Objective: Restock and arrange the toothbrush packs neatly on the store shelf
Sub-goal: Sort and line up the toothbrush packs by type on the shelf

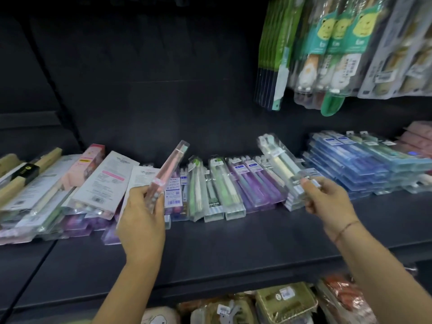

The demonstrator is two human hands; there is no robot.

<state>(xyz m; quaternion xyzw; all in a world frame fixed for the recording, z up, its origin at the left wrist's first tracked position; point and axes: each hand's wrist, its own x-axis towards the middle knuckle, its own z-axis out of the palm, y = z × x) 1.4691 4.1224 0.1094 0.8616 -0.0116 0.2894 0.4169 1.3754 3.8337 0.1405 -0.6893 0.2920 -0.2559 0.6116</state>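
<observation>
Nearest us, our left hand (142, 213) grips the lower end of a pink toothbrush pack (168, 174), tilted up above the dark shelf (233, 249). Our right hand (327, 197) pinches the near end of a pale green pack (278, 157) (its far end is raised over the purple packs (252, 183)). Blue packs (355, 164) sit stacked to the right on the shelf, and hanging packs (332, 43) fill the upper right.

Hanging packs (339, 50), far right: blurred, cut by top and right edges. Label print on purple packs (252, 183): too small to read. Near end of pink pack (169, 174) hidden inside left grip (142, 220). Near end of clear pack (278, 157) smeared, partly covered by right grip (327, 202). Lower-shelf goods (280, 302) cut by bottom edge. Left pile (35, 188) cut by left edge.
</observation>
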